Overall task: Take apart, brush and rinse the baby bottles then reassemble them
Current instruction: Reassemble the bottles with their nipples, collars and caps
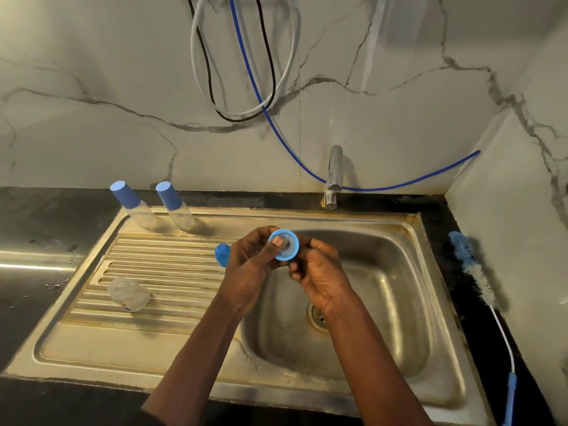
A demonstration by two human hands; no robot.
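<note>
Both hands hold a blue screw ring (284,245) with a clear teat inside it, above the sink's left edge. My left hand (252,265) presses its thumb into the ring's opening. My right hand (319,272) grips the ring from the right side. A blue cap (222,254) lies on the draining board just left of my left hand. A clear bottle body (129,294) without a top lies on its side on the ribbed board. Two capped bottles (132,205) (175,206) stand at the board's back edge.
The steel sink bowl (384,290) with its drain (318,315) lies below my right hand. A tap (333,176) stands behind the bowl, no water running. A blue and white bottle brush (479,281) lies on the dark counter at the right. Cables hang on the marble wall.
</note>
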